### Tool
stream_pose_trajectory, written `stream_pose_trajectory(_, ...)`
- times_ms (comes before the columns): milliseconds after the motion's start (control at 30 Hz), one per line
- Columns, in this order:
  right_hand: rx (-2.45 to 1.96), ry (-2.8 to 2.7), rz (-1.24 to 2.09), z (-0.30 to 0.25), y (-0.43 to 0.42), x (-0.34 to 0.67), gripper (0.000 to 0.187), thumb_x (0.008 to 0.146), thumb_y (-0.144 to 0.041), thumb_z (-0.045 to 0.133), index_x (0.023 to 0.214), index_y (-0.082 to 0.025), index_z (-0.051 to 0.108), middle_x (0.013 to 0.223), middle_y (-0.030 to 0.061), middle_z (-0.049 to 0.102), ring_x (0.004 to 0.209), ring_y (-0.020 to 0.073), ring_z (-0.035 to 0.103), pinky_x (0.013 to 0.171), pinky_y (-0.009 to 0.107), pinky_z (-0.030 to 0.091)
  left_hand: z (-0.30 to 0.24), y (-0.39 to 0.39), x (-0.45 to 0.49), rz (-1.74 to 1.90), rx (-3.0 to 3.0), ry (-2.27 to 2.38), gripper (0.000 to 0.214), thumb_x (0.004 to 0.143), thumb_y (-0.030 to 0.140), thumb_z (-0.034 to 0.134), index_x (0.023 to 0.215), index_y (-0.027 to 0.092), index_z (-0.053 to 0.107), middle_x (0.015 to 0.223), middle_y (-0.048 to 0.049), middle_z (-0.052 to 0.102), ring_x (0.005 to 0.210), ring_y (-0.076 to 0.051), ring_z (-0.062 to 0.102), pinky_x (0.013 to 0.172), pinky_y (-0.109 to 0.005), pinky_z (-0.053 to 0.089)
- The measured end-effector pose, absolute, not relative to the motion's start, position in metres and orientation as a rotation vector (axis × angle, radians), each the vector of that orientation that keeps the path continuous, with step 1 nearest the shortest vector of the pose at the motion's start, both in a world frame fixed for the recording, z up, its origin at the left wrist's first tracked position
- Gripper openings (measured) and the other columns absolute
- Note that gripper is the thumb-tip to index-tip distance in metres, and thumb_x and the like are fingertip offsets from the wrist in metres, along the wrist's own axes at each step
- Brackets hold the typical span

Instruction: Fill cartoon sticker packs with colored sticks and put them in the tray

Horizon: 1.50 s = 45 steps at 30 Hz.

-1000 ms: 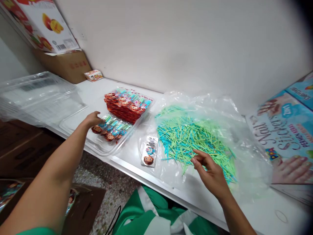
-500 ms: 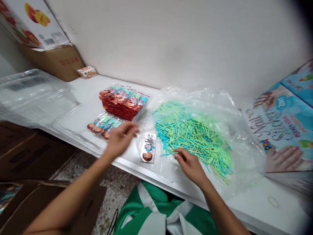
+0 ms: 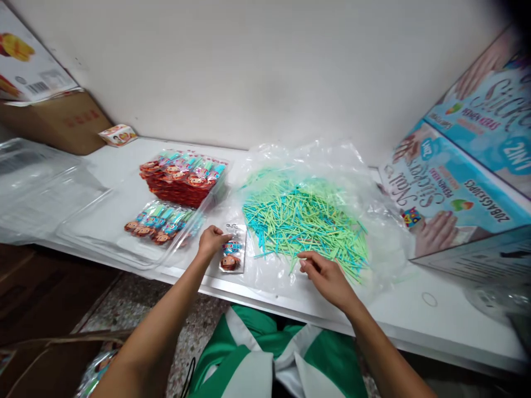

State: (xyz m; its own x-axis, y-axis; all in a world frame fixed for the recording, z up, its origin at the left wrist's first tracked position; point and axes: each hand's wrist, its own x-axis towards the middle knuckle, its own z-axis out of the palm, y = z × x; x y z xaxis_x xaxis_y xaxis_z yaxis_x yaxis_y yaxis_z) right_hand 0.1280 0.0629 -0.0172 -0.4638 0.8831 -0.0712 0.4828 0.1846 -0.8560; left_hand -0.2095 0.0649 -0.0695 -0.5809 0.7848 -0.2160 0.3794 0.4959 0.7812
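My left hand (image 3: 211,241) rests its curled fingers on the edge of a small clear packet with a cartoon-face card (image 3: 232,255) lying on the white table (image 3: 448,323). My right hand (image 3: 326,276) hovers at the near edge of a heap of green and blue sticks (image 3: 305,218) spread on a clear plastic bag (image 3: 315,157), its thumb and forefinger pinched close together. Whether it holds a stick I cannot make out.
A clear tray (image 3: 97,221) holds a row of finished packets (image 3: 160,223) and a red stack of them (image 3: 182,179). Printed blue boxes (image 3: 452,182) stand at the right. Cardboard boxes (image 3: 53,121) and clear lids (image 3: 33,177) sit at the left.
My left hand came back from the tray of packets to the single packet near the table edge. My right hand shifted left along the sticks' near edge. The camera view swung right.
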Motion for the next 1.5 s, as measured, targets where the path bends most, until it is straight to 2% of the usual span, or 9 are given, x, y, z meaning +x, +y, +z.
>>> stream_pose_trajectory(367, -1.267, -2.05, 1.153, -0.018, 0.061, 0.126, 0.029, 0.088, -0.038, 0.043, 0.107, -0.022, 0.059, 0.074, 0.0009, 0.064, 0.071, 0.0158, 0.06, 0.068, 0.028, 0.045, -0.046, 0.058, -0.206, 1.1, 1.089, 2.149, 0.019, 0.062, 0.034, 0.063, 0.058, 0.017, 0.057, 0.057, 0.0008, 0.057, 0.06, -0.014, 0.052, 0.057, -0.023, 0.034)
stream_pose_trajectory(567, -1.168, -1.765, 1.41, -0.021, 0.055, 0.091, 0.043, 0.08, -0.042, 0.056, 0.116, -0.02, 0.05, 0.104, 0.006, 0.061, 0.091, 0.0167, 0.058, 0.077, 0.029, 0.046, -0.011, 0.043, -0.141, 1.178, 1.014, 1.482, 0.026, 0.06, 0.037, 0.072, 0.067, 0.016, 0.059, 0.06, -0.001, 0.061, 0.058, -0.014, 0.055, 0.058, -0.024, 0.039)
stream_pose_trajectory(633, -1.065, -1.746, 1.535, -0.023, 0.053, 0.08, 0.027, 0.083, -0.041, 0.052, 0.096, -0.018, 0.057, 0.088, 0.0031, 0.062, 0.082, 0.0149, 0.059, 0.073, 0.027, 0.046, -0.005, 0.04, -0.113, 1.136, 0.977, 1.343, 0.027, 0.059, 0.037, 0.074, 0.067, 0.016, 0.059, 0.058, -0.0004, 0.061, 0.057, -0.014, 0.055, 0.057, -0.024, 0.039)
stream_pose_trajectory(733, -1.034, -1.688, 1.66, -0.028, 0.051, 0.075, 0.026, 0.085, -0.043, 0.048, 0.079, -0.018, 0.054, 0.067, -0.0023, 0.055, 0.06, 0.0109, 0.054, 0.06, 0.024, 0.044, -0.007, 0.039, -0.085, 1.124, 0.916, 1.245, 0.027, 0.062, 0.038, 0.073, 0.067, 0.015, 0.061, 0.059, 0.0009, 0.059, 0.057, -0.011, 0.052, 0.056, -0.022, 0.036)
stream_pose_trajectory(833, -1.044, -1.645, 1.733, -0.032, 0.05, 0.081, 0.027, 0.084, -0.045, 0.049, 0.077, -0.019, 0.05, 0.06, -0.0044, 0.05, 0.051, 0.0092, 0.049, 0.051, 0.023, 0.04, -0.019, 0.041, -0.076, 1.094, 0.827, 1.17, 0.026, 0.066, 0.039, 0.071, 0.071, 0.014, 0.066, 0.07, -0.0023, 0.064, 0.063, -0.011, 0.053, 0.061, -0.023, 0.037)
stream_pose_trajectory(1033, -1.024, -1.56, 1.835, -0.037, 0.049, 0.093, 0.032, 0.08, -0.049, 0.055, 0.074, -0.017, 0.051, 0.065, -0.0033, 0.051, 0.055, 0.0086, 0.049, 0.055, 0.022, 0.04, -0.028, 0.04, -0.069, 1.058, 0.631, 0.958, 0.02, 0.069, 0.032, 0.071, 0.076, 0.013, 0.072, 0.079, -0.007, 0.068, 0.08, -0.016, 0.058, 0.079, -0.027, 0.04)
stream_pose_trajectory(1200, -1.018, -1.678, 1.895, -0.042, 0.044, 0.099, 0.034, 0.084, -0.049, 0.049, 0.076, -0.016, 0.054, 0.064, -0.0013, 0.056, 0.057, 0.0099, 0.052, 0.057, 0.023, 0.042, -0.031, 0.034, -0.07, 1.069, 0.55, 1.037, 0.02, 0.063, 0.03, 0.075, 0.071, 0.013, 0.072, 0.076, -0.0075, 0.069, 0.07, -0.015, 0.058, 0.071, -0.027, 0.041)
stream_pose_trajectory(1267, -1.081, -1.811, 1.81, -0.044, 0.043, 0.107, 0.034, 0.086, -0.047, 0.045, 0.077, -0.016, 0.056, 0.068, 0.0002, 0.059, 0.059, 0.0112, 0.054, 0.057, 0.023, 0.042, -0.035, 0.031, -0.075, 1.076, 0.544, 1.125, 0.02, 0.061, 0.031, 0.076, 0.068, 0.013, 0.072, 0.076, -0.0081, 0.07, 0.069, -0.015, 0.059, 0.069, -0.026, 0.041)
stream_pose_trajectory(1500, -1.467, -2.302, 1.049, -0.056, 0.056, 0.118, 0.021, 0.086, -0.035, 0.045, 0.083, -0.019, 0.058, 0.072, 0.0019, 0.064, 0.067, 0.0159, 0.057, 0.058, 0.024, 0.035, -0.053, 0.014, -0.097, 1.12, 0.487, 1.314, 0.023, 0.055, 0.032, 0.079, 0.054, 0.013, 0.066, 0.072, -0.009, 0.07, 0.073, -0.019, 0.062, 0.071, -0.029, 0.042)
